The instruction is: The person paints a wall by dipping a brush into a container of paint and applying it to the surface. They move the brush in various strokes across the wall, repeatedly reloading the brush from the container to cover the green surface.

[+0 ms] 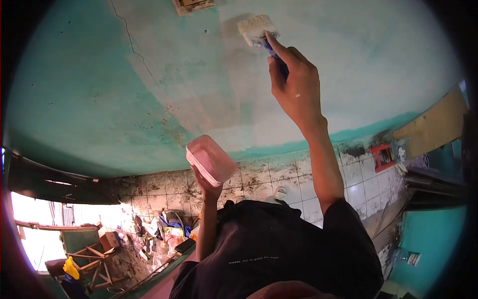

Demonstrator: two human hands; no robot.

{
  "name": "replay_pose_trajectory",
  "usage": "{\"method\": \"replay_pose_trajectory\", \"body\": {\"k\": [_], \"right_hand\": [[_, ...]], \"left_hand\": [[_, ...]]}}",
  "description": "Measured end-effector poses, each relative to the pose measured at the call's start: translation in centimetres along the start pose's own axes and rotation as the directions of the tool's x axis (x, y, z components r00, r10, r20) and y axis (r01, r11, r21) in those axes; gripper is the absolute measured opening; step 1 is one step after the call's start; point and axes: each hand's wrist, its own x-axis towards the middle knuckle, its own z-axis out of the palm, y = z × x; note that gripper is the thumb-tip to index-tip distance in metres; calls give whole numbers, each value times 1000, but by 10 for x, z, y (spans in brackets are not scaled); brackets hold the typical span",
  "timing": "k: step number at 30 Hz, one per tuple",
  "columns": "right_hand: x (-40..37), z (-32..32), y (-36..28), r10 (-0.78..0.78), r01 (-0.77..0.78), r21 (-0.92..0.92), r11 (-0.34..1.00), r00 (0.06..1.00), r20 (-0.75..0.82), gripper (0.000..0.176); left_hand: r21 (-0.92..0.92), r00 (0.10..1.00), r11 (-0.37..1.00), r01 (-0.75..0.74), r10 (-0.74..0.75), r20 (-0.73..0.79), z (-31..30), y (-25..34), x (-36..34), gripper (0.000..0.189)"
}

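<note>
My right hand is raised and grips the blue handle of a wide paintbrush, index finger stretched along it. The white-loaded bristles press against a teal surface overhead, at the top of a pale whitish painted patch. My left hand is lower and to the left, holding up a pink rectangular plastic container from beneath, tilted. Its contents are hidden. My black shirt fills the bottom middle.
A thin crack runs through the teal surface at upper left. Below it is a stained tiled wall with a red box at right. Cluttered items, a wooden stool and a bright window sit lower left.
</note>
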Motion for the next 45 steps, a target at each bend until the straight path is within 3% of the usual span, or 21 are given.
{"method": "replay_pose_trajectory", "body": {"k": [4,6,8,11,12,13,16,19,23,24,25,28,30,33,36,38,40,41,42,44,45], "right_hand": [[-52,86,41,107,-95,-340,935,994,18,40],[-113,135,63,296,-253,-328,910,951,90,35],[-141,141,74,510,-341,-417,843,754,414,33],[-137,117,68,511,-385,-340,858,711,482,28],[-125,110,68,330,-258,-243,935,885,329,29],[-96,92,56,211,-155,-222,963,943,258,35],[8,21,-24,39,-54,-133,990,993,-109,26],[2,51,9,36,-78,-243,967,984,-173,24],[-136,159,82,182,-191,-279,941,981,-59,35],[-172,174,95,335,-288,-330,899,938,93,31],[-189,172,100,557,-436,-371,820,759,338,25],[-209,176,118,532,-417,-381,825,801,275,21],[-145,149,106,270,-206,-327,922,948,166,16],[-22,65,17,160,-158,-161,974,987,-2,9],[18,38,-16,55,-73,-50,996,956,-289,24],[1,55,2,108,-133,-84,988,961,-254,27],[-55,108,38,245,-272,-248,930,960,-134,27],[-96,142,65,199,-231,-214,949,967,-160,27],[-139,171,91,156,-191,-185,964,970,-186,27],[-204,196,118,433,-400,-258,880,897,86,27],[-215,196,129,437,-404,-259,877,895,85,27]], "left_hand": [[-38,1000,999,5,-7,-30,-12,21,-1,74],[-36,999,999,36,-37,-17,-18,32,-8,74],[11,999,1000,28,-28,33,-29,35,-10,75],[-15,998,999,50,-50,36,-50,43,-12,75],[-58,998,997,47,-45,44,-56,43,-8,75],[-79,998,996,50,-48,30,-62,45,-8,74],[-61,999,997,44,-44,-7,-84,42,-4,78],[-56,997,997,49,-52,-52,-81,45,-10,81],[-49,999,999,4,-7,-53,-72,47,-14,79],[-50,998,999,-5,2,-63,-71,50,-16,78],[-41,999,999,-10,9,-32,-72,53,-17,78],[-85,997,995,44,-49,-53,-77,59,-22,76],[-60,998,997,41,-45,-51,-77,60,-23,76],[-7,998,999,35,-35,-47,-75,61,-24,74],[-12,998,1000,27,-27,-58,-68,62,-23,73],[-23,997,999,35,-36,-71,-63,60,-26,74],[323,985,942,-87,129,-113,-44,62,-31,75],[-3,997,1000,19,-19,-71,-74,60,-24,75],[9,998,1000,21,-20,-66,-82,60,-20,75],[-55,995,998,40,-45,-84,-85,56,-16,74],[-20,996,999,36,-37,-78,-81,57,-18,75]]}}
